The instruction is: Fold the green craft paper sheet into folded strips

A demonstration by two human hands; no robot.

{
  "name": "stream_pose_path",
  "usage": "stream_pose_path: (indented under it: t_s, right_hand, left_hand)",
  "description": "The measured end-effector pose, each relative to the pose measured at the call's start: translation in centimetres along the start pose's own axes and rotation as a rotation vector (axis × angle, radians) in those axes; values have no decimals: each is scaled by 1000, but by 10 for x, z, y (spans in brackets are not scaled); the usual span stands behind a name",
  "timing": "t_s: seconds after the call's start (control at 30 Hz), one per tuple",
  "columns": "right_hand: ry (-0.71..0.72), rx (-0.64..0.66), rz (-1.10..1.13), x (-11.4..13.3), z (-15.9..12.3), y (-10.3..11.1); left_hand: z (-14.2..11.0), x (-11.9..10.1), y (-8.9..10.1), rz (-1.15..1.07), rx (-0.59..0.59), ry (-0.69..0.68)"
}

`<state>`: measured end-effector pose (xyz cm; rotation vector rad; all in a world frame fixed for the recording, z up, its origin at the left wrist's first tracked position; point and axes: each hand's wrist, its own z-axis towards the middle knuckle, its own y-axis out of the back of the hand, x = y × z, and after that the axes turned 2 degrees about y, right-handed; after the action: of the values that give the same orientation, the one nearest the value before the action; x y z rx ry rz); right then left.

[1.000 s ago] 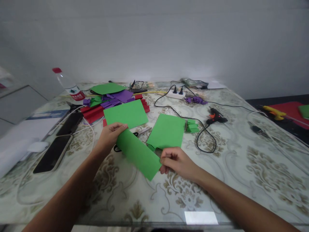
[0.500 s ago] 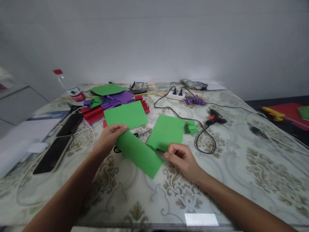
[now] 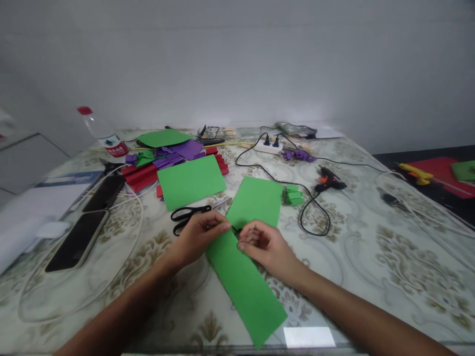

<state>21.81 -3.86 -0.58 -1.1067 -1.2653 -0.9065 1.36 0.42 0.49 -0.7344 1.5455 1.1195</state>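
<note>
My left hand (image 3: 202, 235) pinches the far end of a green paper strip (image 3: 245, 287), which slants down toward the table's front edge. At the strip's right edge, my right hand (image 3: 265, 247) has its thumb and fingers closed on the same paper near that end. A small dark bit shows between the two hands, too small to name. Just beyond them lies another green sheet (image 3: 256, 198). Black-handled scissors (image 3: 191, 212) rest left of my left hand, below a wider green sheet (image 3: 191, 180).
Red folded paper (image 3: 139, 177) and purple paper (image 3: 187, 149) lie behind. A bottle (image 3: 107, 138) and a phone (image 3: 77, 241) are at left. A glue gun (image 3: 328, 179) with its black cord, a power strip (image 3: 267, 147) and small green folded pieces (image 3: 294, 195) are on the right.
The strip has swung round and its near end now points more toward me. My left hand moved right and my right hand moved slightly left, bringing them together at the paper's far end.
</note>
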Motion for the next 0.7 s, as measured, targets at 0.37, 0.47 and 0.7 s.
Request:
stream_pose_path:
  t_s: [0.37, 0.47, 0.7]
  right_hand:
    - [-31, -9, 15, -6, 4, 4]
    - [-41, -7, 16, -6, 4, 6]
    - [-32, -19, 47, -8, 7, 9]
  left_hand:
    - [-1, 1, -1, 44, 29, 0]
    - [0, 1, 7, 25, -34, 22]
    - [6, -1, 39, -122, -308, 89]
